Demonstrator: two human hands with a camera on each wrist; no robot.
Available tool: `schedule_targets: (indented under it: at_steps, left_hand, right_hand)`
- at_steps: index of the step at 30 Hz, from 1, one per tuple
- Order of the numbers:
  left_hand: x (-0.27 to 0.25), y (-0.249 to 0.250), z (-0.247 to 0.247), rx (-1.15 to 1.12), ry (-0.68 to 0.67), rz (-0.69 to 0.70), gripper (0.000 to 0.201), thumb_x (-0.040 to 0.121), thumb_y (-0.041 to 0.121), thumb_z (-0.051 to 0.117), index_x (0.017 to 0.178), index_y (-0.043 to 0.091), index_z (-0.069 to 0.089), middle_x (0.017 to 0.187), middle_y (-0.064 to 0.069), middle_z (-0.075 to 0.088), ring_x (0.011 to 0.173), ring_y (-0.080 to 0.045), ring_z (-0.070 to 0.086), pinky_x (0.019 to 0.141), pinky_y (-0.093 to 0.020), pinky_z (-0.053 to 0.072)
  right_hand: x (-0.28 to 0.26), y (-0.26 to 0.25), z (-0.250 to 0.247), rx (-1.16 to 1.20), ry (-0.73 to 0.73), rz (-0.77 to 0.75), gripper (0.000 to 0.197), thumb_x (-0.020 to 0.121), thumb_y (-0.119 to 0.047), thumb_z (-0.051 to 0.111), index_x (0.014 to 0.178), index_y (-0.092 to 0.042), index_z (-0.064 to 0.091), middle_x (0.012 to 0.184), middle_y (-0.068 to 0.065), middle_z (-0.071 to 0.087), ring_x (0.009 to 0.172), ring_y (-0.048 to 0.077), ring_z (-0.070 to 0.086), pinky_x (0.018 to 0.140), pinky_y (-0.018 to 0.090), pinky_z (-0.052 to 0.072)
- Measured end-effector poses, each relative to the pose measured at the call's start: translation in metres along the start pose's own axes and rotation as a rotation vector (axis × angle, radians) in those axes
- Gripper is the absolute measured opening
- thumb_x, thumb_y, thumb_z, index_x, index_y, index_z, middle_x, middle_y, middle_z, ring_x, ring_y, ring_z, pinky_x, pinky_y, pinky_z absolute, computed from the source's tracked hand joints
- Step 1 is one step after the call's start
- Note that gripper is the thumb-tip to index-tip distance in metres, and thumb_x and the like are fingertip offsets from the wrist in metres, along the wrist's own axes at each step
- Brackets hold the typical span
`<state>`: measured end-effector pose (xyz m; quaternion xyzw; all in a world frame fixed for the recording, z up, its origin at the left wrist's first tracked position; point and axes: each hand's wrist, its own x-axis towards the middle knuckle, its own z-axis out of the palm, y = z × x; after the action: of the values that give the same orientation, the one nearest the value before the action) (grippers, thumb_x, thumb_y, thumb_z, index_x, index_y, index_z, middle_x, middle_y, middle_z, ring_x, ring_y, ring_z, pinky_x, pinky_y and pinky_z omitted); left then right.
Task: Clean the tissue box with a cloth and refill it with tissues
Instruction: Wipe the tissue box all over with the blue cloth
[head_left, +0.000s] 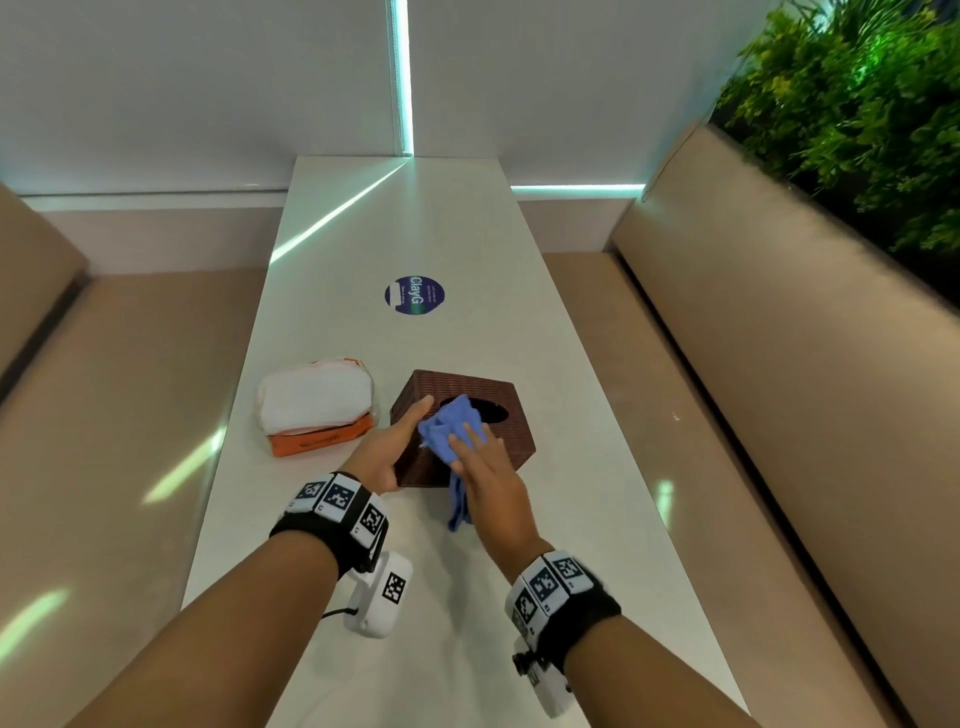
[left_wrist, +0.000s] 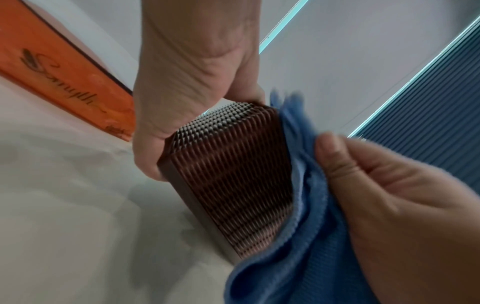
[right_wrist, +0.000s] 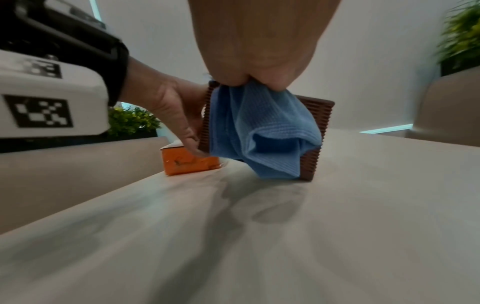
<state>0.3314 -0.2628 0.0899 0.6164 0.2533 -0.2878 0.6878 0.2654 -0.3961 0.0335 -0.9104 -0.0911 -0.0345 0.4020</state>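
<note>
Tissue box (head_left: 462, 426): a brown woven-pattern cube with an oval opening in its top, stood on the white surface (head_left: 571, 545) about midway along it, turned so that one corner faces the wearer. The ribbed side wall is seen close up in the left wrist view (left_wrist: 228, 176).

Cloth (head_left: 447, 431): blue waffle-weave fabric, bunched on the near part of the box top at the edge of the opening, with a tail hung down over the near corner to the surface. In the right wrist view (right_wrist: 262, 131) the folds are draped across the box front.

Left hand (head_left: 389, 452): extended forward from the wrist band, clasped on the left side of the box; the thumb is laid along the top edge, the fingers are wrapped down the side wall. The grip on the box corner is confirmed in the left wrist view (left_wrist: 187, 86).

Right hand (head_left: 488, 478): reached forward over the near corner of the box, palm down, with fingers extended on top of the cloth and the thumb closed against the fabric, so the cloth is pinched. In the right wrist view (right_wrist: 259, 45) the gathered cloth is gripped at the heel of the hand.

Tissue pack (head_left: 317, 405): orange and white soft packet, lain flat on the surface just left of the box, beside the left hand.

Sticker (head_left: 414, 295): round, dark blue, on the surface well beyond the box.

Benches (head_left: 779, 415): beige upholstered seating on both sides of the surface.

Plants (head_left: 857, 114): green foliage behind the right bench back.
</note>
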Motion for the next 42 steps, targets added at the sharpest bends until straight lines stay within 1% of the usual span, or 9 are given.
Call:
schedule_targets:
  at_steps: [4,7,18,20,24,31,37,40,42]
  left_hand:
    - [-0.008,0.000,0.001,0.085,-0.035,0.052,0.099,0.062,0.066,0.071,0.134,0.002,0.047,0.113,-0.012,0.069,0.092,-0.021,0.070,0.078,-0.031,0.057]
    - [-0.007,0.001,-0.001,0.054,-0.029,-0.010,0.040,0.085,0.047,0.061,0.103,0.011,0.061,0.068,-0.002,0.073,0.058,-0.013,0.069,0.042,-0.022,0.053]
    - [-0.004,0.011,0.003,-0.043,0.008,-0.121,0.053,0.080,0.057,0.061,0.112,0.016,0.051,0.105,-0.008,0.059,0.082,-0.021,0.055,0.075,-0.038,0.048]
    - [-0.002,0.013,-0.001,-0.095,-0.012,-0.171,0.054,0.079,0.059,0.062,0.105,0.012,0.053,0.098,-0.010,0.061,0.083,-0.024,0.058,0.068,-0.040,0.049]
    - [0.000,0.014,-0.012,-0.183,-0.090,-0.303,0.071,0.075,0.061,0.062,0.097,-0.005,0.051,0.098,-0.017,0.060,0.085,-0.030,0.058,0.066,-0.041,0.048]
    - [0.015,0.016,-0.039,-0.033,-0.124,-0.404,0.067,0.068,0.063,0.063,0.095,0.001,0.058,0.089,-0.013,0.060,0.086,-0.026,0.057,0.073,-0.037,0.047]
    - [0.009,0.020,-0.044,0.119,-0.230,-0.412,0.066,0.052,0.060,0.063,0.091,0.006,0.063,0.086,-0.015,0.068,0.086,-0.033,0.063,0.073,-0.034,0.052]
    - [0.005,0.018,-0.039,0.109,-0.265,-0.359,0.071,0.072,0.068,0.048,0.107,0.008,0.062,0.103,-0.022,0.067,0.109,-0.045,0.054,0.092,-0.051,0.043]
    - [0.003,0.017,-0.035,0.107,-0.298,-0.313,0.081,0.081,0.076,0.027,0.126,0.015,0.054,0.130,-0.024,0.053,0.127,-0.049,0.037,0.105,-0.063,0.023]
  right_hand:
    - [0.003,0.008,0.004,-0.140,0.036,-0.136,0.044,0.092,-0.021,0.055,0.132,-0.004,0.051,0.140,0.021,0.048,0.136,0.034,0.035,0.119,0.041,0.020]
    - [0.017,0.012,-0.016,-0.097,0.003,0.070,0.071,0.079,-0.007,0.071,0.142,-0.010,0.038,0.154,0.014,0.028,0.146,0.022,0.013,0.122,0.041,0.012]
    - [0.055,0.016,-0.049,0.574,0.382,0.493,0.039,0.099,-0.025,0.040,0.136,-0.016,0.050,0.135,-0.001,0.054,0.124,0.015,0.050,0.104,0.021,0.037]
    - [0.063,0.024,-0.057,0.487,0.416,0.534,0.031,0.102,-0.020,0.037,0.123,-0.012,0.058,0.116,-0.001,0.055,0.108,0.013,0.051,0.086,0.007,0.039]
    - [0.067,0.041,-0.060,0.557,0.268,0.500,0.032,0.102,-0.024,0.037,0.077,-0.015,0.056,0.080,0.005,0.051,0.080,0.016,0.046,0.076,0.028,0.040]
    - [0.053,0.031,-0.086,0.687,-0.216,0.405,0.054,0.094,-0.018,0.055,0.143,-0.013,0.033,0.103,0.018,0.063,0.090,0.023,0.061,0.084,0.030,0.050]
    - [0.060,0.024,-0.100,0.681,-0.391,0.251,0.096,0.080,-0.023,0.059,0.149,-0.034,-0.007,0.147,-0.024,0.021,0.119,0.002,0.051,0.097,0.017,0.044]
    - [0.062,0.021,-0.098,0.652,-0.382,0.235,0.098,0.077,-0.030,0.064,0.150,-0.033,-0.002,0.159,-0.014,0.008,0.144,0.017,0.024,0.117,0.038,0.026]
    - [0.064,0.022,-0.097,0.626,-0.349,0.285,0.088,0.080,-0.028,0.061,0.150,-0.031,0.007,0.154,-0.010,0.024,0.136,0.012,0.036,0.110,0.031,0.032]
